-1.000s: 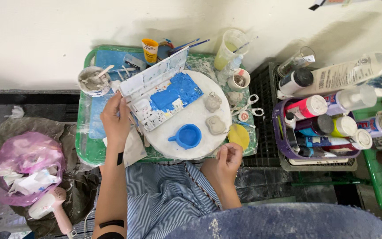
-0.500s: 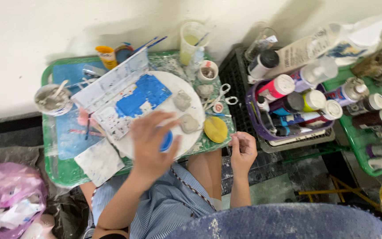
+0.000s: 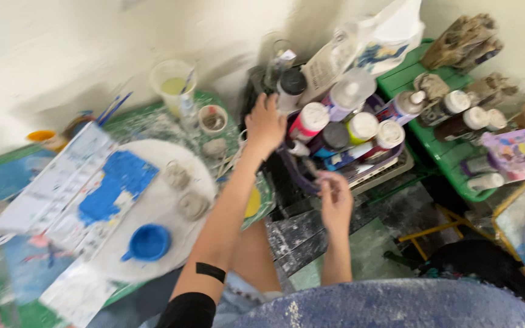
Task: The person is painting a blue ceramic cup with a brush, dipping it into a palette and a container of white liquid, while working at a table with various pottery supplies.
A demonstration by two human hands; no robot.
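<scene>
- Left hand (image 3: pixel 265 126) – fingers spread, open, reaching across to the paint bottles (image 3: pixel 335 130) in the purple basket (image 3: pixel 299 176); fingertips at a dark-capped bottle (image 3: pixel 291 88); no grip closed on anything.
- Right hand (image 3: pixel 334 203) – just in front of the basket, fingers loosely curled; blurred, cannot tell whether it holds anything.
- Left of basket: green tray (image 3: pixel 7 158) bearing a round white board (image 3: pixel 159 206), blue cup (image 3: pixel 148 242), blue-painted sheet (image 3: pixel 116 185).
- Counted – about six bottles in the basket, one cup; blur limits the count.
</scene>
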